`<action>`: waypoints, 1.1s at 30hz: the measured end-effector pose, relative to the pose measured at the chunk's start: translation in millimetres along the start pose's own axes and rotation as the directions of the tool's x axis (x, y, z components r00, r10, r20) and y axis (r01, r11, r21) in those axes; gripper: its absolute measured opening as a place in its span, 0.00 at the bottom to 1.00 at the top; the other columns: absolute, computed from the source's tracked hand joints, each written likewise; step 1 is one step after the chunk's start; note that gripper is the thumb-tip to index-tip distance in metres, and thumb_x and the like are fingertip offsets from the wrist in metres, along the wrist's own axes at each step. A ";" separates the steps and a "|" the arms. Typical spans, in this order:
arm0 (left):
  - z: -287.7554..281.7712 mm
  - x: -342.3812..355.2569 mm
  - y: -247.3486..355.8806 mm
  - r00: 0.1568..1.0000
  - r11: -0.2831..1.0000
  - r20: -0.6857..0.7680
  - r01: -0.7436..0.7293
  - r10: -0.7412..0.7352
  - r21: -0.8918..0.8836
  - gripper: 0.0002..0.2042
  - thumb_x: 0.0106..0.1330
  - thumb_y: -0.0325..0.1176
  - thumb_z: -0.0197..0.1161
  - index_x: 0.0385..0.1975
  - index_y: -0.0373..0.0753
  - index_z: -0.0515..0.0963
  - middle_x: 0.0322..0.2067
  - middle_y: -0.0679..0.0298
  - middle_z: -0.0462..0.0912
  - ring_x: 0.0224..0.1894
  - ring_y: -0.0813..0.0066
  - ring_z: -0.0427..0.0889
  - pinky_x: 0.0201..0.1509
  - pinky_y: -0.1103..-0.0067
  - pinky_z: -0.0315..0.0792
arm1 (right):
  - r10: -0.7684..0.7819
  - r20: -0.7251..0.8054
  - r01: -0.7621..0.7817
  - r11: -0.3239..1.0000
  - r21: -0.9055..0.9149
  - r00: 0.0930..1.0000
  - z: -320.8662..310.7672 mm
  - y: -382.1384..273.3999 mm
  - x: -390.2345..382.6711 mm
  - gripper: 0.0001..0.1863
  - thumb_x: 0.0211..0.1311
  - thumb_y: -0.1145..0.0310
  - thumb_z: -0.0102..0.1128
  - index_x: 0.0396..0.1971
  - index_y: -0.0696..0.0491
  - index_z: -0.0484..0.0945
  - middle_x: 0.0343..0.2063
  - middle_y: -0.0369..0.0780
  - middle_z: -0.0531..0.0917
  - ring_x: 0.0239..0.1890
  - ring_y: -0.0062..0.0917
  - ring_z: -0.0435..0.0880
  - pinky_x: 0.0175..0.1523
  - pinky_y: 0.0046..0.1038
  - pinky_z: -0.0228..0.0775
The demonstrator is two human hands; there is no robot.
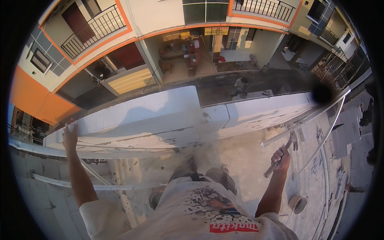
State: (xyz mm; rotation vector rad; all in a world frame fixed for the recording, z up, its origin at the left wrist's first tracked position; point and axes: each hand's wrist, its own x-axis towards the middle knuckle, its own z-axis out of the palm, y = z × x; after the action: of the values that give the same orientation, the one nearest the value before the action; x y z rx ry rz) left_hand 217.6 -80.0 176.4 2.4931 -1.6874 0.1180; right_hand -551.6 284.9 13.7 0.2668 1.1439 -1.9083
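Note:
A pale block (160,104) lies along the top of a low wall of similar blocks (260,110). My left hand (70,138) touches the block's left end, fingers raised and spread against it. At the right, my right hand (280,158) is wrapped round the handle of a claw hammer (292,142), held with its head up, apart from the wall. Between the hands, my feet (191,163) stand on the dusty floor behind the wall, partly hidden by my shirt.
Long metal channels (332,124) slant at the right and more (80,180) lie at the lower left. A bucket (298,204) and grey boards (348,128) are at the right. Below the wall, another person (240,86) works in the street, with house fronts (168,16) beyond.

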 end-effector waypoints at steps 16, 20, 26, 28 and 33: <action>19.8 -16.8 -14.0 0.999 0.997 -0.012 -0.036 0.037 0.071 0.38 0.65 0.66 0.41 0.68 0.45 0.57 0.68 0.57 0.58 0.71 0.58 0.53 0.70 0.49 0.35 | 0.372 0.094 -0.251 0.771 -0.585 0.923 159.9 133.3 -74.4 0.09 0.62 0.68 0.56 0.27 0.46 0.63 0.12 0.29 0.63 0.08 0.16 0.61 0.12 0.23 0.54; 14.7 -18.8 -9.7 1.000 0.996 0.007 -0.019 0.019 0.085 0.39 0.64 0.66 0.42 0.68 0.44 0.57 0.68 0.56 0.58 0.71 0.59 0.53 0.71 0.51 0.35 | -0.177 -0.063 0.093 0.750 -0.655 0.982 144.5 98.0 -98.7 0.09 0.60 0.69 0.56 0.28 0.50 0.64 0.10 0.31 0.64 0.05 0.18 0.62 0.09 0.22 0.58; -1.7 -20.7 7.2 0.995 0.985 0.091 0.031 -0.047 0.172 0.42 0.63 0.69 0.41 0.67 0.41 0.57 0.67 0.56 0.60 0.70 0.61 0.56 0.71 0.49 0.35 | -0.724 0.425 0.834 0.409 -0.370 0.544 231.3 -8.6 -148.5 0.10 0.62 0.68 0.59 0.34 0.55 0.68 0.13 0.30 0.63 0.10 0.12 0.59 0.13 0.17 0.54; -6.7 -19.1 10.7 0.989 0.986 0.135 0.039 -0.061 0.164 0.42 0.63 0.69 0.40 0.68 0.40 0.57 0.66 0.56 0.61 0.70 0.61 0.56 0.70 0.48 0.36 | -0.766 0.584 0.954 0.293 -0.059 0.271 287.6 -45.9 -177.6 0.11 0.66 0.66 0.54 0.34 0.58 0.67 0.14 0.32 0.61 0.10 0.13 0.58 0.13 0.18 0.53; -8.6 -19.5 10.1 0.988 0.989 0.134 0.054 -0.073 0.137 0.41 0.63 0.68 0.40 0.67 0.41 0.58 0.66 0.56 0.62 0.69 0.62 0.58 0.70 0.47 0.38 | -0.744 0.639 0.799 0.257 0.544 -0.196 419.9 -80.1 -246.0 0.20 0.71 0.61 0.37 0.15 0.46 0.58 0.12 0.32 0.55 0.13 0.21 0.54 0.20 0.26 0.52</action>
State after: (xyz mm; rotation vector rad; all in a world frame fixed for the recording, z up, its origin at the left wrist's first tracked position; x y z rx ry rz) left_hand 201.0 -64.5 182.9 2.7086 -1.7006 0.0537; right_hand -366.8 105.7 434.4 -1.8170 0.5267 -2.4294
